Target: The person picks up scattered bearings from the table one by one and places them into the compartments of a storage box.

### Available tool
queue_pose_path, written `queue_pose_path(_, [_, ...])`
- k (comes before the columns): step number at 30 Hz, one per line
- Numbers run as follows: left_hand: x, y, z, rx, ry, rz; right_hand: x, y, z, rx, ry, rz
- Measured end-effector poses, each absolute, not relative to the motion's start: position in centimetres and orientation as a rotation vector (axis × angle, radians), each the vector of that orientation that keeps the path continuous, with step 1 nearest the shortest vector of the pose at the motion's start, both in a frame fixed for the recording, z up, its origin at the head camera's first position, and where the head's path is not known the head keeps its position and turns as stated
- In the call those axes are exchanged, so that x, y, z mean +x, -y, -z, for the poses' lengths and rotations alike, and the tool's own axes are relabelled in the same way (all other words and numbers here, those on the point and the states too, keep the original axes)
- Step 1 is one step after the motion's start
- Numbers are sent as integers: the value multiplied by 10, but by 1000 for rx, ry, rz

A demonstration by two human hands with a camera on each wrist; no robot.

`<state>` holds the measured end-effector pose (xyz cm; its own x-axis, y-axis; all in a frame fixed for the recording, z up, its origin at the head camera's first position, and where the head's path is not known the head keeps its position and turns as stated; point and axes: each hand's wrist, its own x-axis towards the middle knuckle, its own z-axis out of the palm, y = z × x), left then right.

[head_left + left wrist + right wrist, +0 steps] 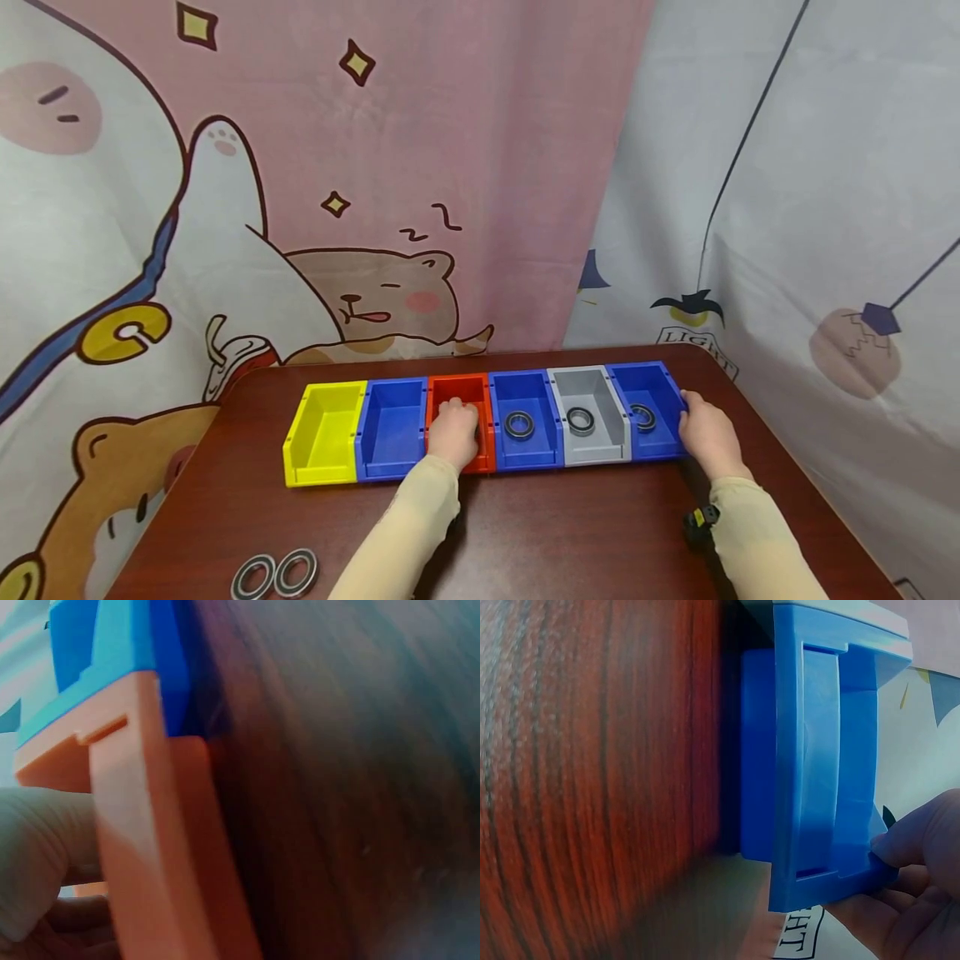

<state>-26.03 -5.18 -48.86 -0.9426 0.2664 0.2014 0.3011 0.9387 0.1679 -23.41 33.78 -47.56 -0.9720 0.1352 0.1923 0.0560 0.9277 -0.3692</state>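
Six open bins stand side by side in one row on a brown table. From left to right they are a yellow bin, a first blue bin, a red bin, a second blue bin, a grey bin and a third blue bin.

Five metal rings can be counted. Two rings lie on the table, near and left, just beside each other. Three more lie one to a bin, in the second blue, grey and third blue bins.

The left hand reaches into the red bin; its fingertips are hidden, so I cannot tell whether it holds anything. The right hand pinches the right wall of the third blue bin. The hands are well apart. One printed cloth hangs on the far side.
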Motion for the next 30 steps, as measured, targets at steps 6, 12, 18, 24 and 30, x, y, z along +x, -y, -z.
queue_pose_path(6, [-261, 51, 491, -411, 2951, 278, -235, -336, 476, -145, 2876, -540])
queue_pose_path(12, [-263, 49, 495, -405, 2961, 255, -234, -338, 475, -151, 2884, -554])
queue_pose_path(18, [-262, 47, 497, -393, 2957, 248, -234, -339, 476, -143, 2869, -545])
queue_pose_path(24, [-255, 49, 496, -446, 2861, 281, -235, -339, 477, -157, 2881, -551])
queue_pose_path(30, [-243, 53, 487, -514, 2744, 300, -234, -338, 476, -173, 2884, -553])
